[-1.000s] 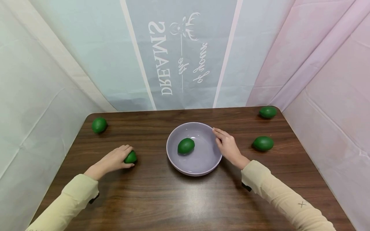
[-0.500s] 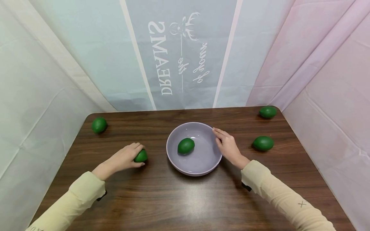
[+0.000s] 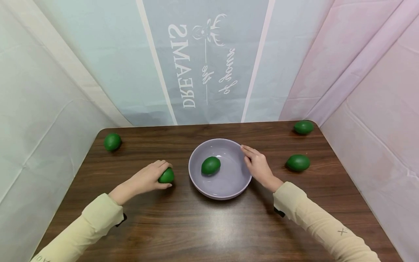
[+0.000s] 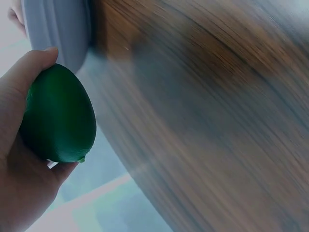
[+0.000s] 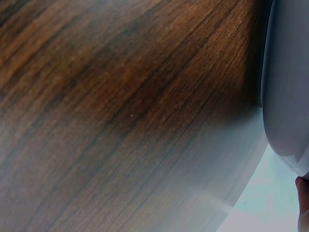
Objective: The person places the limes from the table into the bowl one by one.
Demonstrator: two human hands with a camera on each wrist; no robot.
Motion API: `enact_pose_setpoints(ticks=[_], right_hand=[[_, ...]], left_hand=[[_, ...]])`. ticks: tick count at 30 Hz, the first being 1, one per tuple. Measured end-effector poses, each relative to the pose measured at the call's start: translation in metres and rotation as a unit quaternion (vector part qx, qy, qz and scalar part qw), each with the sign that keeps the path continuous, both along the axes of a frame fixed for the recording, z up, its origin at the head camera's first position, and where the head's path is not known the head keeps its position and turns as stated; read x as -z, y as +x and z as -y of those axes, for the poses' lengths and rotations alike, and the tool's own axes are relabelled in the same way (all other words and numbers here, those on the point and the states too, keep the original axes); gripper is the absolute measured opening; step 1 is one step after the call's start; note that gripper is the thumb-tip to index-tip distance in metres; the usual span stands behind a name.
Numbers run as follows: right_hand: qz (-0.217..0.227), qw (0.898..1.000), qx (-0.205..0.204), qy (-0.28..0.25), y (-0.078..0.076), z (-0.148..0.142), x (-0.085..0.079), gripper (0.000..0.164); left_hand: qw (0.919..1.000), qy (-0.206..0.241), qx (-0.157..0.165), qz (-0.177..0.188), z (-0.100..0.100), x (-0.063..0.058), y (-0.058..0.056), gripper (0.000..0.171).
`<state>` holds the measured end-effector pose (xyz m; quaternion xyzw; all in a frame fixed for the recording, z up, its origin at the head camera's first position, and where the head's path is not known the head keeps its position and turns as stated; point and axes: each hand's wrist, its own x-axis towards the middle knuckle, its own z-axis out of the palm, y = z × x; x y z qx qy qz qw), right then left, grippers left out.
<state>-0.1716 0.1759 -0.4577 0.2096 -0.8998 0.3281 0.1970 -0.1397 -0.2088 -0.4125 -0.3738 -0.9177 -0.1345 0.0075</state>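
Note:
In the head view my left hand (image 3: 151, 177) grips a green lime (image 3: 166, 175) just left of a lavender bowl (image 3: 220, 198). The left wrist view shows this lime (image 4: 60, 116) between the thumb (image 4: 34, 65) and the fingers, with its small nub exposed and the bowl (image 4: 58, 34) beyond it. A second lime (image 3: 211, 165) lies inside the bowl, left of its middle. My right hand (image 3: 259, 167) rests at the bowl's right rim with fairly straight fingers. In the right wrist view only a bit of a finger (image 5: 303, 203) shows beside the bowl wall (image 5: 289, 82).
One lime (image 3: 112, 142) sits at the table's back left. At the right lie two more, a lime (image 3: 303, 127) near the back corner and a lime (image 3: 298, 162) nearer the right hand. Fabric walls (image 3: 209, 72) enclose the brown wooden table (image 3: 183, 225) at the back and sides.
My left hand has carried its lime rightward, closer to the bowl. The right hand, the bowl and the other limes have stayed where they were.

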Motion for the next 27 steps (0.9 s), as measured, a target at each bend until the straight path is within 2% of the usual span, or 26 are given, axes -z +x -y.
enact_pose_setpoints(ticks=[14, 27], right_hand=[[0.001, 1.0, -0.002, 0.001, 0.0, 0.0, 0.001, 0.035], [-0.006, 1.0, -0.003, -0.004, -0.001, 0.0, 0.0, 0.034]], left_hand=[[0.9998, 0.008, 0.018, 0.0, -0.027, -0.022, 0.009, 0.046], [0.9988, 0.026, 0.032, -0.026, -0.051, -0.032, 0.011, 0.048]])
